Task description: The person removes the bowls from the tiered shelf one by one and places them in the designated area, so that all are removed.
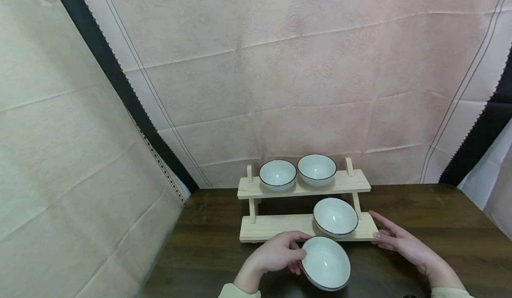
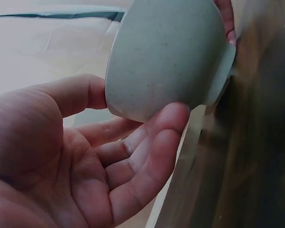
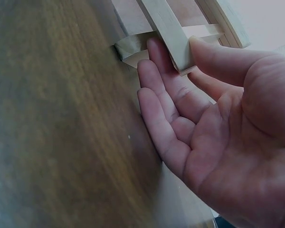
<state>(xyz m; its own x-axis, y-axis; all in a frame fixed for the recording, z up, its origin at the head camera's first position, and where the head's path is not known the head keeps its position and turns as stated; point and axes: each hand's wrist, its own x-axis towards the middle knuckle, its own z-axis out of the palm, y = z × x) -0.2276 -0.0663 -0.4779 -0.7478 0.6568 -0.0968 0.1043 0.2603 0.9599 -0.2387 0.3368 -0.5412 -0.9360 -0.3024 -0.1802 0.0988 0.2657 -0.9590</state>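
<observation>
My left hand grips a white bowl with a dark rim, thumb at the rim and fingers under its side. The bowl is tilted, in front of a two-tier wooden rack. In the left wrist view the bowl's outer wall and foot show above the fingers. My right hand holds the right end of the rack's lower board. In the right wrist view the thumb lies on top of that board, with fingers beneath. A matching bowl sits on the lower board's right part.
Two more such bowls, one left and one right, stand side by side on the upper board. The rack is on a dark wooden table. Behind it rises a pale cloth backdrop, with another cloth at the left.
</observation>
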